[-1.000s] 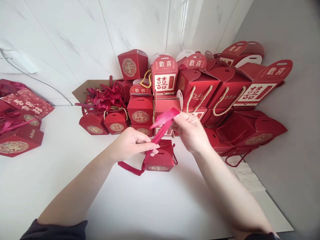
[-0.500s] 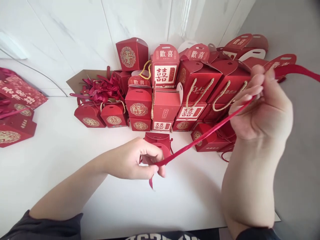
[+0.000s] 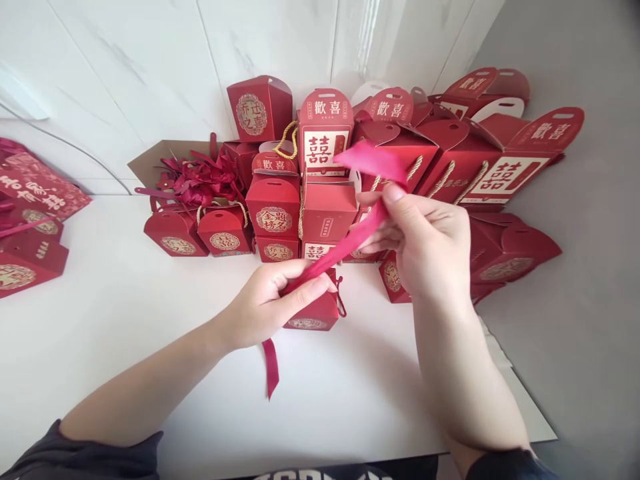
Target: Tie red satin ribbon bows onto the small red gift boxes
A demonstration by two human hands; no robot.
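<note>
A dark pink-red ribbon [image 3: 345,249] runs slantwise between my two hands above the table. My left hand [image 3: 273,297] pinches it between thumb and fingers, with a short tail hanging below. Higher and to the right, my right hand [image 3: 425,243] grips the ribbon between thumb and fingers, and its other end flops over to the left. Behind my left hand stands a small red gift box [image 3: 315,313] with a dark red cord at its side, partly hidden by the fingers.
Stacked red gift boxes [image 3: 273,207], some with twisted cord handles, line the back against the marbled wall [image 3: 280,40]. An open carton of loose red ribbons [image 3: 203,175] stands at back left. More red boxes [image 3: 33,260] sit far left on the white table [image 3: 125,333].
My right hand has come down and left toward my left hand, so the ribbon between them is shorter. The tail below my left hand is longer, and the ribbon's far end now shows.
</note>
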